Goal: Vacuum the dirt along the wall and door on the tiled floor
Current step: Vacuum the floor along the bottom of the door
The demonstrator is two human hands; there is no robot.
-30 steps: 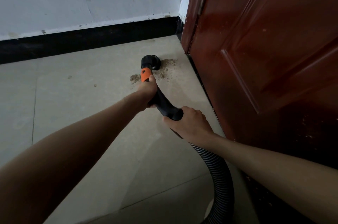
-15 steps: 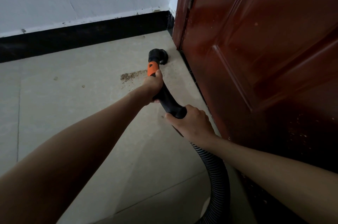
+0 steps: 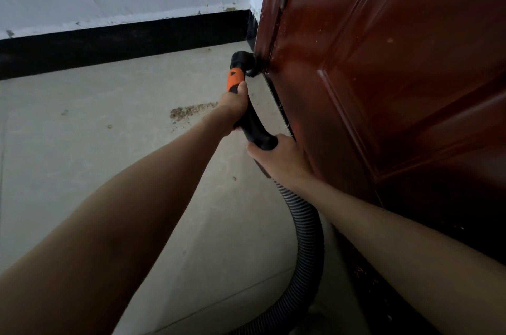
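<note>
Both your left hand (image 3: 236,100) and right hand (image 3: 279,155) have fingers wrapped tight around the vacuum handle (image 3: 253,126); its nozzle (image 3: 242,61) sits against the door (image 3: 383,88) bottom at the floor's far corner; you risk scraping the wood and missing the dirt patch (image 3: 191,111) beside your left wrist.

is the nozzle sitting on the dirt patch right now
No, the nozzle is up against the door bottom corner, while the dirt patch lies apart, left of the left hand.

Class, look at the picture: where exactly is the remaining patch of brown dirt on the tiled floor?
The brown dirt patch lies mid-frame on the beige tiled floor, just left of the left hand gripping the black vacuum handle.
</note>
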